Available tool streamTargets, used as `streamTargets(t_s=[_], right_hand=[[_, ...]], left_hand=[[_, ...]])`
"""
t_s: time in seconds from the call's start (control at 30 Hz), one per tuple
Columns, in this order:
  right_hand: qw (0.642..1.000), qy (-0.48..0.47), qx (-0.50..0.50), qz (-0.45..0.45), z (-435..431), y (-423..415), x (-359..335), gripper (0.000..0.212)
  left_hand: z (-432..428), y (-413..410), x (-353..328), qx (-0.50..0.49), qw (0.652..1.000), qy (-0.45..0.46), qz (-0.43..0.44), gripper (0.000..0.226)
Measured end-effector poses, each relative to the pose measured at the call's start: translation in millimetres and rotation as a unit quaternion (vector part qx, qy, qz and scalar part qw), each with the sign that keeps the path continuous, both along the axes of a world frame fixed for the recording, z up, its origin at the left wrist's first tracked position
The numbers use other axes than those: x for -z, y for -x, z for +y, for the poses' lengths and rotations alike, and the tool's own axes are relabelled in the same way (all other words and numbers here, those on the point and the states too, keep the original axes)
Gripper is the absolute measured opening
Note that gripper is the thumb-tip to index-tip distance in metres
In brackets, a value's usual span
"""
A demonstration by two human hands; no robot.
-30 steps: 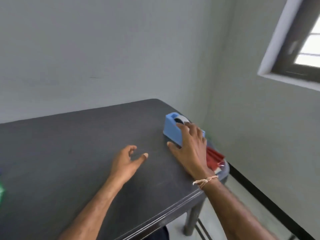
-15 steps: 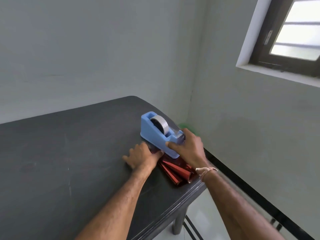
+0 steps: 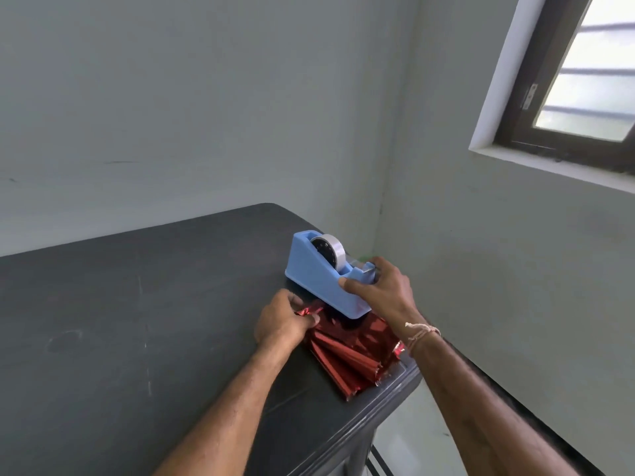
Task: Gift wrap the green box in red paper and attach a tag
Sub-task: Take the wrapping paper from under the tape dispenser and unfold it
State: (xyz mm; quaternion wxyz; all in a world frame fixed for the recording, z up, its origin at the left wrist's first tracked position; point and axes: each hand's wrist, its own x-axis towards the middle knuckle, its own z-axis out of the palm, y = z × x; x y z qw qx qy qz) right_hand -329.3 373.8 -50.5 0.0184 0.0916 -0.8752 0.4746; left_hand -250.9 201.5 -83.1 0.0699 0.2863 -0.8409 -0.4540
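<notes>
head view: at the right corner of the dark table (image 3: 137, 321), the blue tape dispenser (image 3: 319, 280) sat across the folded red paper (image 3: 347, 352). a second before, the left hand (image 3: 280, 324) had lain loose on bare table; now it pinched the paper's far end, while the right hand (image 3: 381, 290) gripped the dispenser's low front. i judged the sheet was being freed for wrapping. its long axis ran from the table's near edge up-left, under the dispenser.
</notes>
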Motion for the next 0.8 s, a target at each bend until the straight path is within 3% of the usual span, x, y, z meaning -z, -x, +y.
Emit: streamTargets(t_s=[0.1,0.27,0.37,0.43,0.57,0.7,0.8], right_hand=[[1.000,0.000,0.001,0.003,-4.5,-7.9,4.7,0.056],[1.000,-0.018,0.008,0.004,-19.1,-31.6,13.9,0.056],[0.991,-0.037,0.020,0.125,-39.8,-59.3,10.8,0.071],[0.976,-0.029,-0.044,0.211,-57.8,-89.2,4.8,0.066],[0.935,-0.129,-0.204,0.260,-110.7,-156.3,11.3,0.067],[0.903,-0.159,-0.367,0.158,-142.9,-177.8,16.9,0.071],[0.903,-0.147,-0.378,0.141,-159.6,-179.9,27.3,0.042]], left_hand=[[-34.9,-20.5,-4.8,-0.019,0.984,-0.168,0.064,0.027],[-98.0,-91.4,-12.3,-0.091,0.957,-0.245,0.124,0.009],[-116.3,-130.2,-16.1,-0.145,0.939,-0.270,0.155,0.011],[-119.0,-143.1,-17.4,-0.162,0.929,-0.289,0.165,0.014],[-136.5,-184.7,-17.1,-0.202,0.909,-0.308,0.195,0.019],[-153.0,-213.2,-15.5,-0.230,0.895,-0.317,0.213,0.026],[-164.0,-234.0,-11.7,-0.241,0.892,-0.317,0.216,0.026]])
